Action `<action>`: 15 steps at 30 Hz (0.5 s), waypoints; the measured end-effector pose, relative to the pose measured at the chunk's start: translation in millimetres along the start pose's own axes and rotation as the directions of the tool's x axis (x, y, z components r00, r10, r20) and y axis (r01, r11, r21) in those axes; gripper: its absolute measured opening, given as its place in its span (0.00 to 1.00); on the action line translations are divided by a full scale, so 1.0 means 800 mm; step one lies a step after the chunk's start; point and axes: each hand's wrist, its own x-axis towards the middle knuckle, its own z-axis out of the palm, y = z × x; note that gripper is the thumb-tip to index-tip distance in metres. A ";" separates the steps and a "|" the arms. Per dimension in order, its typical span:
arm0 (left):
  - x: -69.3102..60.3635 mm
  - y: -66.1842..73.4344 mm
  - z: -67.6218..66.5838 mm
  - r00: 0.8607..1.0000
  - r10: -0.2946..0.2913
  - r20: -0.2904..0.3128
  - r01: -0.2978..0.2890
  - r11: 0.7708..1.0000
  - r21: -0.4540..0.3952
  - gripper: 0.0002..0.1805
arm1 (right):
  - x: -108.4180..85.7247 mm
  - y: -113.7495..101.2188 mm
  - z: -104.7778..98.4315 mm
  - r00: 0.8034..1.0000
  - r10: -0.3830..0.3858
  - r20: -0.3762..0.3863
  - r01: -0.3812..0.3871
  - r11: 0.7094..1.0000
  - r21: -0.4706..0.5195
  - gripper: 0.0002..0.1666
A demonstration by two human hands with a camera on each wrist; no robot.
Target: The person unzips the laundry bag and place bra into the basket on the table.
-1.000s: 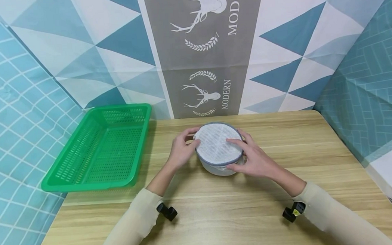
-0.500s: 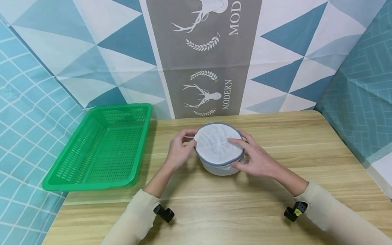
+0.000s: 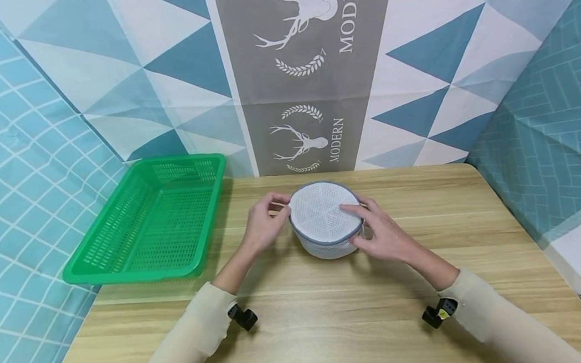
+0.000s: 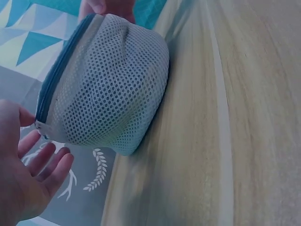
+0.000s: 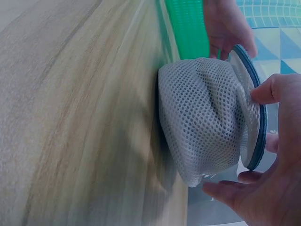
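Observation:
A round white mesh bag (image 3: 324, 212) with a blue-grey zippered rim stands on the wooden table, its lid closed over the top. At the bag's left edge is my left hand (image 3: 265, 222), thumb and forefinger at the rim by the zipper's end; the left wrist view shows the other fingers of this hand (image 4: 28, 174) spread below. My right hand (image 3: 386, 234) grips the right side, with one finger on the lid. In the right wrist view, the thumb of that hand (image 5: 277, 174) presses the mesh bag (image 5: 202, 117) just under the rim.
A green perforated basket (image 3: 202, 253) stands at the table's left side. Behind the table (image 3: 304, 325) hangs a patterned backdrop with deer heads, and tiled-pattern cloths flank it on both sides.
The near part of the bag's side shows straighter mesh under the rim. My right thumb has shifted slightly right along the rim, and my left hand has drawn slightly left.

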 end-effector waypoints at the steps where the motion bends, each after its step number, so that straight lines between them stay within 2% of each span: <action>1: 0.001 0.000 0.001 1.000 0.008 0.000 -0.008 1.000 0.007 0.17 | 0.000 -0.001 0.000 1.000 -0.002 -0.005 0.002 1.000 -0.010 0.45; 9: 0.009 0.005 0.005 0.998 0.044 0.053 -0.044 0.999 -0.002 0.25 | -0.002 -0.014 -0.003 1.000 -0.004 -0.006 0.004 1.000 -0.015 0.47; 15: 0.010 0.006 0.008 0.995 0.048 0.084 -0.049 0.999 0.003 0.24 | -0.002 -0.018 0.002 0.999 0.039 0.008 -0.039 0.999 -0.019 0.46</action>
